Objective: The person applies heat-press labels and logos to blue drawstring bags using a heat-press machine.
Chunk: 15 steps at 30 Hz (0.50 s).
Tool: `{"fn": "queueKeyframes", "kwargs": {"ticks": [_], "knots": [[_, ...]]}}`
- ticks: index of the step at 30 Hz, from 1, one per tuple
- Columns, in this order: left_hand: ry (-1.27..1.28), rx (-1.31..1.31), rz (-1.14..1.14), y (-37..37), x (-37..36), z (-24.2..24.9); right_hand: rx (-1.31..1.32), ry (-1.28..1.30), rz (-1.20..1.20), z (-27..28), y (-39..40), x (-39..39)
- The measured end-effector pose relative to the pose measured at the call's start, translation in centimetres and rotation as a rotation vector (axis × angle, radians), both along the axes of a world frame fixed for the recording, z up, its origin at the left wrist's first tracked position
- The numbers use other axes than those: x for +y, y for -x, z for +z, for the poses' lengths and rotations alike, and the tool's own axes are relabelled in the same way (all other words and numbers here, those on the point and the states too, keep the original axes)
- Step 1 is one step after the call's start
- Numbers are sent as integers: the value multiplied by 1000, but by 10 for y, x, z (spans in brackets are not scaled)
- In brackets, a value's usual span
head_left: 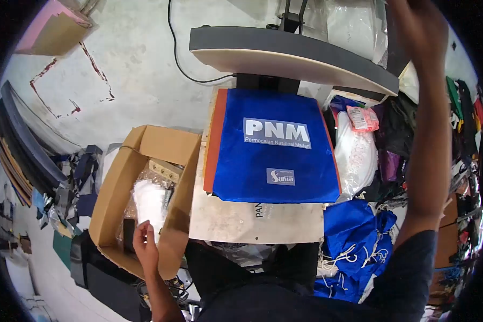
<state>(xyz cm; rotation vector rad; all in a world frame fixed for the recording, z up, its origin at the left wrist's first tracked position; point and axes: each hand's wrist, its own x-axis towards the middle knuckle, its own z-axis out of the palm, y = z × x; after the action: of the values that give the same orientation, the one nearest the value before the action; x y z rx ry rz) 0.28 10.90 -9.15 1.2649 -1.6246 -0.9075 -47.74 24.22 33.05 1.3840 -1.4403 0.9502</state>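
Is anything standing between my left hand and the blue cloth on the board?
Yes, the right side of the cardboard box lies between your left hand and the blue cloth; past it, bare board shows.

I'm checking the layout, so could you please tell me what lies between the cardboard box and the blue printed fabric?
In the head view, an orange strip borders the blue printed fabric, then a narrow margin of pale board before the cardboard box.
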Motion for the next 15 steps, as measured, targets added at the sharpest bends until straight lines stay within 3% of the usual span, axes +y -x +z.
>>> {"fn": "queueKeyframes", "kwargs": {"ticks": [1, 2, 3, 5, 6, 8, 9, 10, 15], "knots": [[8, 16, 4, 1, 1, 0, -175, 5, -122, -39, -6, 9], [-7, 31, -3, 11, 0, 8, 53, -360, 244, -67, -32, 20], [85, -28, -47, 29, -6, 26, 205, -574, 204, -89, -47, 26], [242, -77, -157, 67, -20, 61, -285, -758, 223, -159, -35, 37], [300, -68, -228, 88, -27, 77, -482, -786, 116, -192, -21, 39], [442, -72, -404, 135, -37, 101, -507, -758, 73, -258, 20, 48], [465, -97, -492, 160, -40, 111, -389, -722, 21, -279, 34, 51], [488, -121, -581, 183, -43, 120, -271, -684, -32, -293, 43, 53], [629, -350, -767, 272, -51, 111, -345, -744, -115, -331, 55, 55]]}}
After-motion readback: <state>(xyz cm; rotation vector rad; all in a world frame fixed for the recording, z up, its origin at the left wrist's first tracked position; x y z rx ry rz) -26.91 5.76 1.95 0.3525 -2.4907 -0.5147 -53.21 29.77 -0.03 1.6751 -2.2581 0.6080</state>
